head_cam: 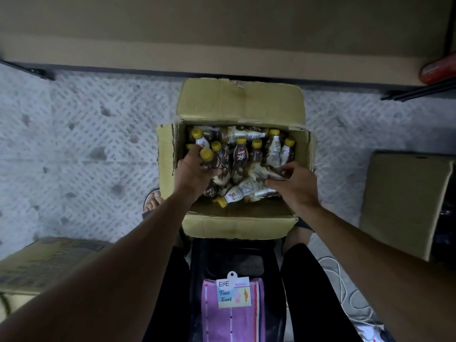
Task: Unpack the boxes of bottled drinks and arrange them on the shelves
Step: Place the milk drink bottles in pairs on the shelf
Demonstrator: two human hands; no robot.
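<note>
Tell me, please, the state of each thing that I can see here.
Box: open, flaps folded out.
Bottles: capped, jumbled, some upright, some lying.
Left hand: grips a tilted bottle.
Right hand: grips a lying bottle.
Side box: closed.
Towel: folded, tag attached.

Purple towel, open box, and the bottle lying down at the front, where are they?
Purple towel (232,322): head view, on the cloth under its tag.
Open box (237,227): head view, on its near flap.
Lying bottle (238,193): head view, on its white label.
</note>
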